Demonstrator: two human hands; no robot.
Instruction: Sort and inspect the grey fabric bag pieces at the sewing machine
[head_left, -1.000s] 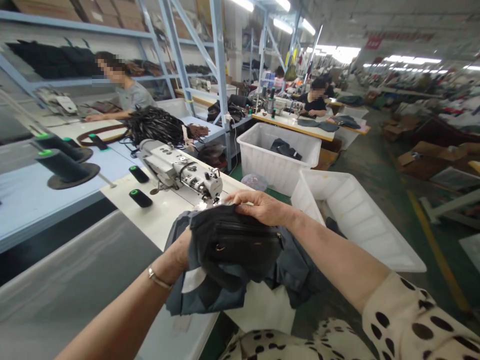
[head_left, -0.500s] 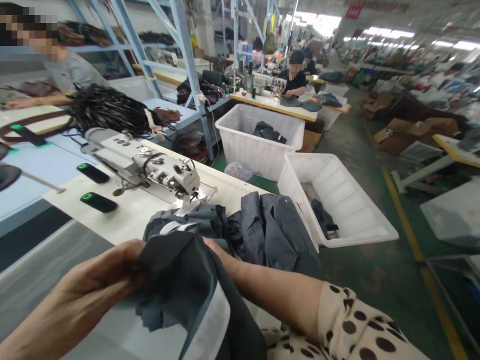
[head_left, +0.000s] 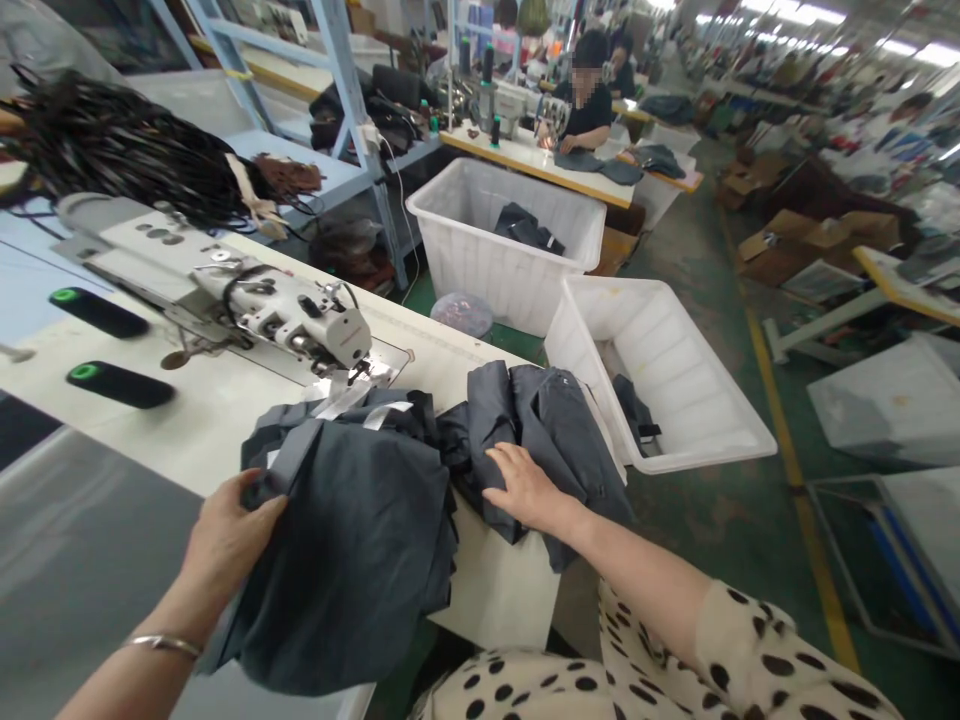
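Observation:
My left hand (head_left: 225, 535) grips the edge of a dark grey fabric piece (head_left: 360, 560) that drapes over the near edge of the white sewing table (head_left: 217, 420). My right hand (head_left: 525, 488) lies flat, fingers spread, on a second heap of dark grey fabric (head_left: 540, 430) at the table's right end. The sewing machine (head_left: 225, 295) stands just behind both heaps, its needle end close to the cloth. A strip of white tape (head_left: 337, 400) lies by the needle plate.
Two black thread cones (head_left: 112, 350) lie on the table at left. A white bin (head_left: 660, 380) holding a dark item stands right of the table, another white bin (head_left: 502, 240) behind it. A bundle of black straps (head_left: 120, 150) lies beyond the machine. A person sews at a far table (head_left: 585, 100).
The dark zippered bag I held up a second ago is out of sight. My right hand has moved from under the raised cloth onto the right fabric heap. The view has tilted down and right.

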